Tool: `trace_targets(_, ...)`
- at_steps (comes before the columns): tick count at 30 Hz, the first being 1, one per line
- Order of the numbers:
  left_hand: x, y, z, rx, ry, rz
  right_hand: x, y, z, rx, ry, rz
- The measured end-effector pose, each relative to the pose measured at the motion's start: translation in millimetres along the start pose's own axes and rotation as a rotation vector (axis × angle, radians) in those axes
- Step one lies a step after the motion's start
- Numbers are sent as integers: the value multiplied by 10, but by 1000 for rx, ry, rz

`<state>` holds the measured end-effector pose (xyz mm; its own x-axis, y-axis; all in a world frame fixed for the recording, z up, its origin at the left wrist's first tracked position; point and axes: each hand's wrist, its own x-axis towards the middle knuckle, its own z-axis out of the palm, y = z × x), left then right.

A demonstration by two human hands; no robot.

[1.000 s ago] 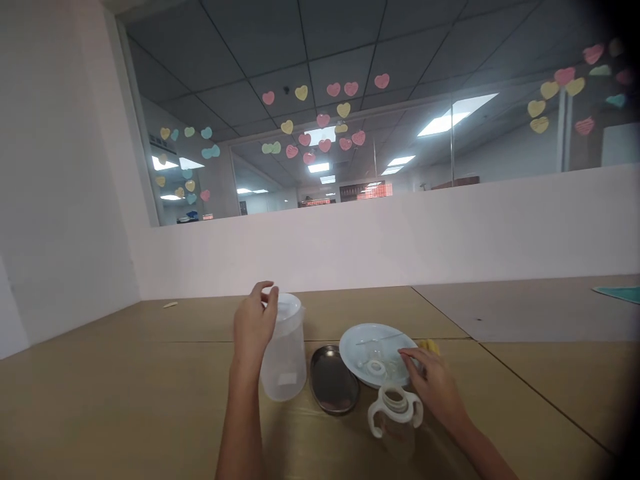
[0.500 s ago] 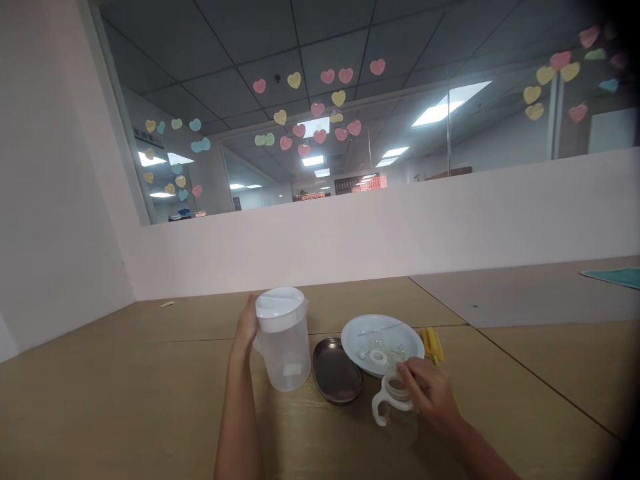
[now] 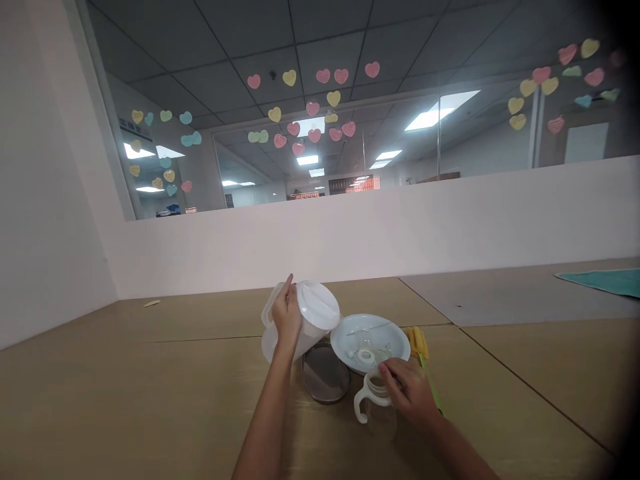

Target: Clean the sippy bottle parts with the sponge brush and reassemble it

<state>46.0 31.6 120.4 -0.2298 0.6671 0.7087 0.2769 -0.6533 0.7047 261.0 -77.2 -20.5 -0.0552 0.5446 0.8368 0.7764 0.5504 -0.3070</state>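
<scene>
My left hand (image 3: 287, 317) is closed on the translucent plastic pitcher (image 3: 308, 337), which is lifted and tipped to the right. Its white lid (image 3: 320, 307) faces the bowl side. My right hand (image 3: 411, 392) grips a clear baby bottle (image 3: 381, 423) near its neck. This bottle has a white collar with a curved handle and an open mouth. Just behind it sits a pale blue bowl (image 3: 338, 337) containing small clear parts, a white ring and a thin stick. The oval metal tray (image 3: 326, 379) lies below the pitcher.
A bottle brush (image 3: 419, 341) with a yellow sponge head and green handle lies right of the bowl. Far right, a teal cloth (image 3: 605, 280) rests on the table. A small flat scrap (image 3: 152, 303) lies at the back left, before the white wall (image 3: 250, 247).
My left hand has raised the pitcher from the table and tilted it rightward over the tray. My right hand stays on the bottle. The whole view has shifted slightly.
</scene>
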Motion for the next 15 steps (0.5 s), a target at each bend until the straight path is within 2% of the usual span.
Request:
trace_targets(5, -153, 143, 134, 54, -109, 89, 21, -29, -4, -41, -14, 11)
trace_targets(15, -199, 213, 152, 164, -170, 244, 43, -77, -11, -20, 7, -9)
